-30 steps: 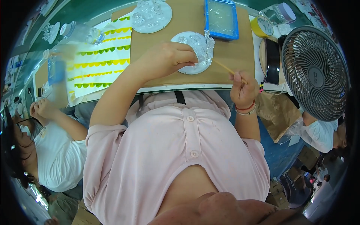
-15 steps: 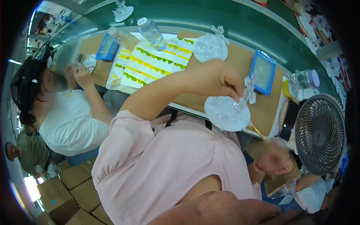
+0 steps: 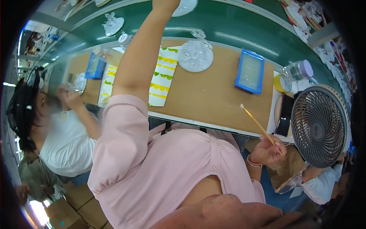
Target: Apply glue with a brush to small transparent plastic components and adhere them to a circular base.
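My left arm reaches far out over the green conveyor belt (image 3: 228, 23), and my left hand (image 3: 166, 4) is cut off by the top edge, so its fingers are hidden. A white round disc (image 3: 185, 7), partly out of frame, is right beside that hand. At the lower right my right hand (image 3: 268, 150) grips a thin brush (image 3: 256, 122) with a yellow handle and a pale tip pointing up and left over the table. Another white disc with clear ornaments (image 3: 195, 57) lies at the far side of the brown board (image 3: 207, 97).
A blue-framed tray (image 3: 250, 72) stands on the board's right. Past it are a jar with a purple lid (image 3: 303, 70), a yellow tape roll (image 3: 283, 83), a phone (image 3: 284, 114) and a black fan (image 3: 319, 128). A co-worker in white (image 3: 63, 141) sits at the left.
My left hand has swung from the near table edge up to the belt, and the white disc with the clear figure has left the near edge. The brush now shows plainly in my right hand.
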The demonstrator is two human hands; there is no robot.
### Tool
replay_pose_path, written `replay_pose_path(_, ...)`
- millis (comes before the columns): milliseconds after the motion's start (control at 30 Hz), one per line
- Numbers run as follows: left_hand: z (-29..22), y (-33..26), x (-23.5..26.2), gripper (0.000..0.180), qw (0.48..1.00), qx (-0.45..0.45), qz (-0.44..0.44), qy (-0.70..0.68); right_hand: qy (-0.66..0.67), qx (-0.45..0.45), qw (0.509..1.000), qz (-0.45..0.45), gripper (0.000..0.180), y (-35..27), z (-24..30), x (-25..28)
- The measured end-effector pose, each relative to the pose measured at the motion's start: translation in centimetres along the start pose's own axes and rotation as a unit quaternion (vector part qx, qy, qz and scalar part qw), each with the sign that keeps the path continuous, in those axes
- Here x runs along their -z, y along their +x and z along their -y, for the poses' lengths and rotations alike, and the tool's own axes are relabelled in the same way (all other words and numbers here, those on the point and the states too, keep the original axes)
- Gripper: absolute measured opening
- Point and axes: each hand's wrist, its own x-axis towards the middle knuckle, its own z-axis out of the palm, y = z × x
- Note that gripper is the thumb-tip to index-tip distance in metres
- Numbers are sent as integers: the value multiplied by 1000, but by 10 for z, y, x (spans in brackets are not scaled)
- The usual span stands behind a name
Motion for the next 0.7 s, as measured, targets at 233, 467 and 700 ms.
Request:
replay_pose_path(233,154,-36,-88,16,970,11,18,242,-135,-2,977,163,31,24,6,-40)
replay_pose_path(467,24,-71,-45,20,981,65,169,-69,-197,-76,955,208,20,54,-11,-55)
replay_pose_path(700,-10,-103,-8,28,943,-30,331,0,-255,-79,929,258,14,67,-38,-77)
